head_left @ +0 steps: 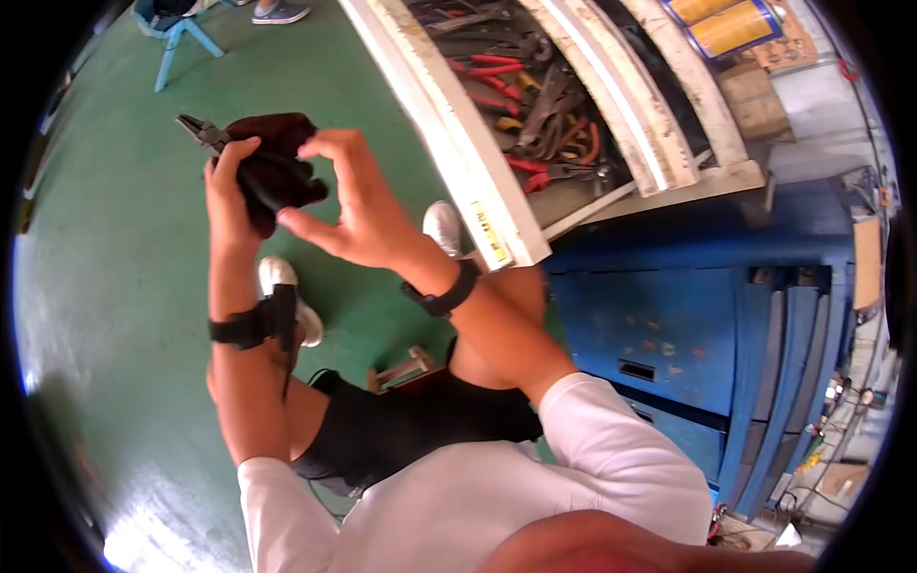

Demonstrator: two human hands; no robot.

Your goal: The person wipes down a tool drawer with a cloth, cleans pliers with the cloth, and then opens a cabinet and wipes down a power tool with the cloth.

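Observation:
My left hand is closed around a pair of pliers and a dark maroon cloth. The metal jaws stick out at the upper left, past my thumb. Dark handles lie against the cloth, partly covered by it. On the cloth's right side, my right hand is curved with thumb and forefinger spread apart. Its fingertips are at the cloth's edge; whether they press on it I cannot tell. The fingers of my left hand behind the cloth are hidden.
To the right, an open drawer holds several jumbled pliers and hand tools. A blue metal cabinet stands below it. Yellow-labelled cans sit at the upper right. A blue stool and another person's shoe are at the top left.

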